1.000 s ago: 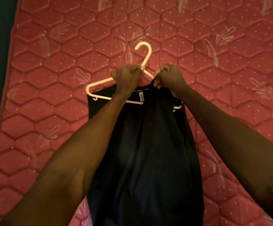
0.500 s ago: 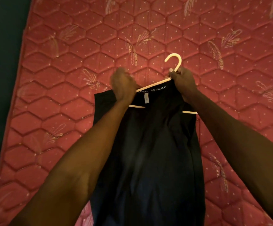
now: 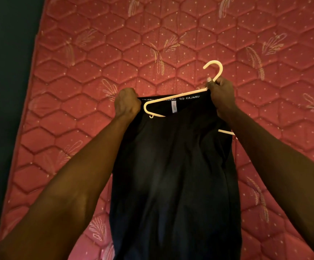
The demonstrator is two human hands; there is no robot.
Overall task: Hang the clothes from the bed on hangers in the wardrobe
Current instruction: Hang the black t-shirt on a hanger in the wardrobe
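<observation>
A black garment point(image 3: 173, 175) with a white-lettered waistband lies lengthwise on the red quilted mattress point(image 3: 171, 44). A cream plastic hanger point(image 3: 215, 69) sits inside its top opening, hook pointing up and right, most of its right arm hidden by cloth. My left hand point(image 3: 127, 104) grips the left corner of the waistband. My right hand point(image 3: 220, 92) grips the hanger at the base of the hook, together with the right end of the waistband.
The mattress edge point(image 3: 30, 91) runs down the left side, with a dark floor point(image 3: 4, 91) beyond it. The mattress surface stretches bare above and to the right of the garment.
The hanger has slid right and further into the garment. My right hand moved right with the hook. My left hand shifted left to the waistband corner, stretching it open.
</observation>
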